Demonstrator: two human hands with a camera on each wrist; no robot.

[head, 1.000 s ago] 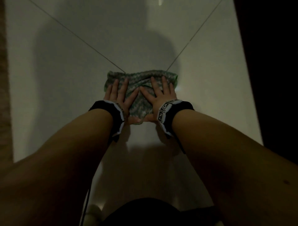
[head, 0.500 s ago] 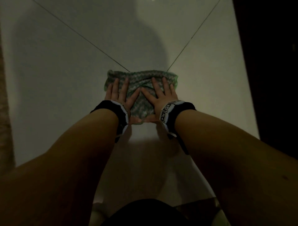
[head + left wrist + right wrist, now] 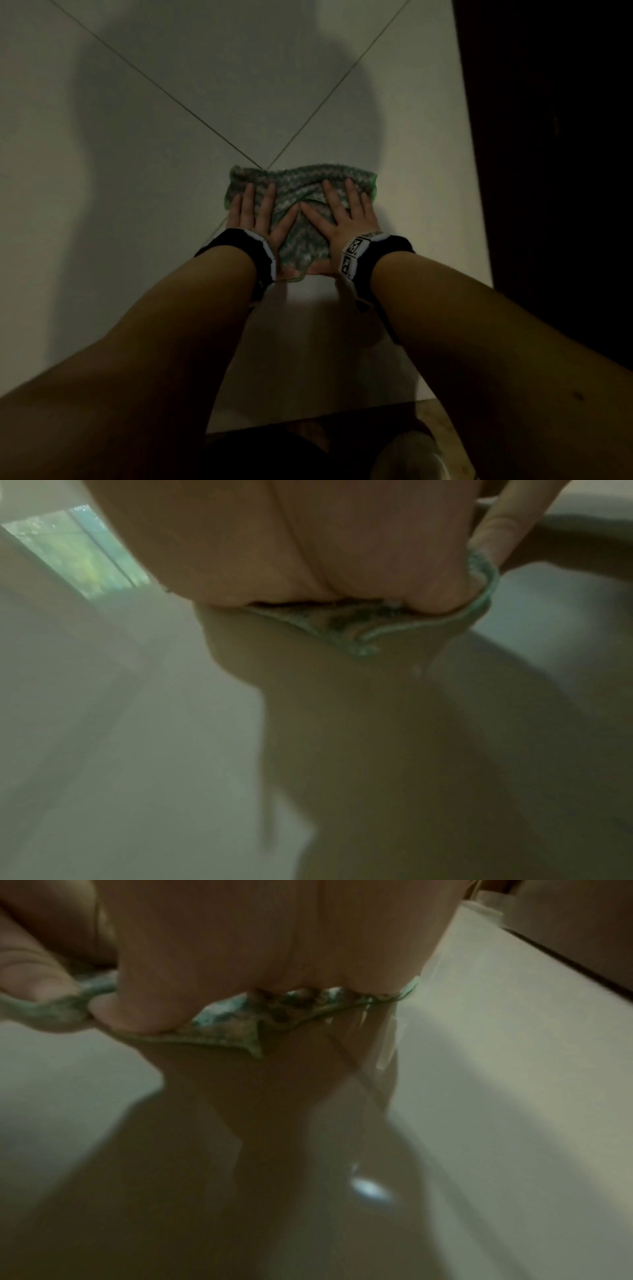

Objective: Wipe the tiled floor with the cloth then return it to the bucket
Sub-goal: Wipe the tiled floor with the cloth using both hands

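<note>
A green and white patterned cloth (image 3: 301,192) lies bunched on the pale tiled floor (image 3: 171,240), just below where two grout lines cross. My left hand (image 3: 257,212) presses flat on its left half, fingers straight and spread. My right hand (image 3: 342,212) presses flat on its right half the same way, thumbs nearly meeting. In the left wrist view the cloth's edge (image 3: 359,631) pokes out from under the heel of my left hand (image 3: 308,547). In the right wrist view the cloth (image 3: 222,1026) is squeezed under my right hand (image 3: 274,934). No bucket is in view.
A dark wall or door (image 3: 548,171) runs along the right side of the floor. A darker floor strip (image 3: 376,411) lies near my body at the bottom, with a pale round object (image 3: 407,455) at the bottom right. Open tile stretches left and ahead.
Both hands and the cloth have slid slightly forward across the tile toward the grout crossing; the hands stay flat on the cloth.
</note>
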